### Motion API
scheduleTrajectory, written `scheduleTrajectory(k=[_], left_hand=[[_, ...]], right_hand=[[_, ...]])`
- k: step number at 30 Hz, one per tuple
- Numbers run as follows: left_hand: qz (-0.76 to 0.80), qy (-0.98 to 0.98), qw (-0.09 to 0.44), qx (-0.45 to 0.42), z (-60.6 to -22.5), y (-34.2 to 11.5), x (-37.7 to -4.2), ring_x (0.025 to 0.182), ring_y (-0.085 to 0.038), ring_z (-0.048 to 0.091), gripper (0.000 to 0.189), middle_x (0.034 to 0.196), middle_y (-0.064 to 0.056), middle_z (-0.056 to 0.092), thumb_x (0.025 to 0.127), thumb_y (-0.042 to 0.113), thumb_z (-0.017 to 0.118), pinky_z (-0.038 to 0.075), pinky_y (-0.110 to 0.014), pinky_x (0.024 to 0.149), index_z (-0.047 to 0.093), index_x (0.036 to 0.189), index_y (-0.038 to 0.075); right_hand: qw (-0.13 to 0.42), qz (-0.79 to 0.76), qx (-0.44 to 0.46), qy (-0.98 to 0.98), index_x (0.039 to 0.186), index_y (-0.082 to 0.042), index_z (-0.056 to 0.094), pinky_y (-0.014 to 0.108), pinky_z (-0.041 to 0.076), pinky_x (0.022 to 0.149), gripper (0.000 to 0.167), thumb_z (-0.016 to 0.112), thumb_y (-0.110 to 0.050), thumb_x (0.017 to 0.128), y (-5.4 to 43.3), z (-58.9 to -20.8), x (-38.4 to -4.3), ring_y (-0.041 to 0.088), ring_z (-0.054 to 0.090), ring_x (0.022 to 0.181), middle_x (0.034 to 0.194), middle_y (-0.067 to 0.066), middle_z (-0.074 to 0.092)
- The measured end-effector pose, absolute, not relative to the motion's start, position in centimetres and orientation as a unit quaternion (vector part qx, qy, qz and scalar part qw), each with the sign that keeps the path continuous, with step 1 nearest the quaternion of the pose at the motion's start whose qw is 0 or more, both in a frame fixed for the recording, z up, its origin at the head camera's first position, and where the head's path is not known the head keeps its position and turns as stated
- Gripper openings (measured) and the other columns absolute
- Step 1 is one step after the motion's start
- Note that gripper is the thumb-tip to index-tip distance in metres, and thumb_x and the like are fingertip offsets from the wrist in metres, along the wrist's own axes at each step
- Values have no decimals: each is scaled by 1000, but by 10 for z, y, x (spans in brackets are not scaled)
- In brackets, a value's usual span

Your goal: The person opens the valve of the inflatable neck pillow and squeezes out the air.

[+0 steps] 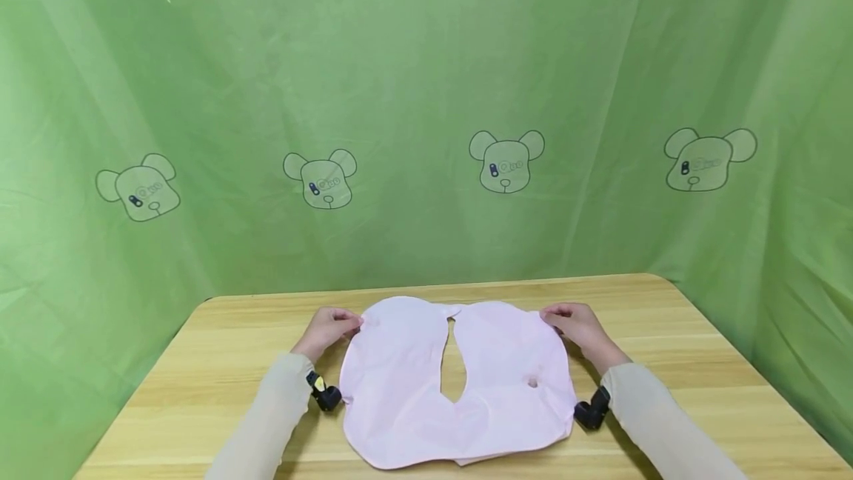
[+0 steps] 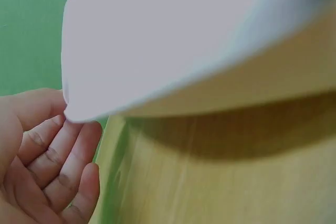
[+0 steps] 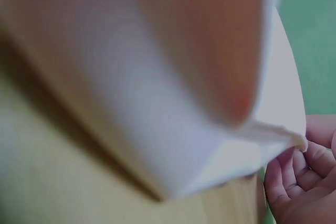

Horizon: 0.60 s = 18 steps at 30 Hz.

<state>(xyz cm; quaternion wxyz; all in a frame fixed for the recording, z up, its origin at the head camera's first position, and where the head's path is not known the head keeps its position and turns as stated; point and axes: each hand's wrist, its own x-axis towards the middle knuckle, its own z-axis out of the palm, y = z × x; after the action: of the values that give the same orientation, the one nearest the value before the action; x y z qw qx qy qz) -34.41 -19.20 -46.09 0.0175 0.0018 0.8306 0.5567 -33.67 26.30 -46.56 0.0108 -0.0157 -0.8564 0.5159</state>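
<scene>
A pale pink bib-like cloth (image 1: 400, 384) with a scalloped outline is spread above the wooden table. A teardrop-shaped opening runs down its middle, and its two upper lobes meet at a small tab at the top. My left hand (image 1: 328, 330) pinches the cloth's upper left edge between thumb and fingers, the other fingers loosely bent beneath in the left wrist view. On the opposite side, my right hand (image 1: 581, 326) pinches the upper right edge, where the fabric gathers in the right wrist view. A small dark spot marks the right half. Part of an underlayer shows at the lower edge.
The wooden table (image 1: 200, 391) has rounded far corners. Green curtains (image 1: 413, 58) printed with bear heads hang behind it and at both sides. Black wrist cameras (image 1: 326, 397) sit close to the cloth's left and right edges.
</scene>
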Motion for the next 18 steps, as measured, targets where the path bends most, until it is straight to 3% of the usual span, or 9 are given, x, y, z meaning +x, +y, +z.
scheduleTrajectory(k=[9,18], left_hand=[[502,863,-20,53,-460,-197,-350,66,-13,53,9,75,-6,63,86,4,64,45,-24,58,68,88,-3],[436,894,-61,84,-455,-198,-356,69,-14,54,4,76,-2,64,86,8,66,47,-26,59,69,86,5]], right_hand=[[20,545,-36,-837,109,14,59,22,48,64,32,60,-14,92,265,-466,-335,9,54,75,90,6,65],[33,550,-50,-833,107,14,60,21,48,62,32,60,-13,90,266,-468,-339,8,54,72,85,3,65]])
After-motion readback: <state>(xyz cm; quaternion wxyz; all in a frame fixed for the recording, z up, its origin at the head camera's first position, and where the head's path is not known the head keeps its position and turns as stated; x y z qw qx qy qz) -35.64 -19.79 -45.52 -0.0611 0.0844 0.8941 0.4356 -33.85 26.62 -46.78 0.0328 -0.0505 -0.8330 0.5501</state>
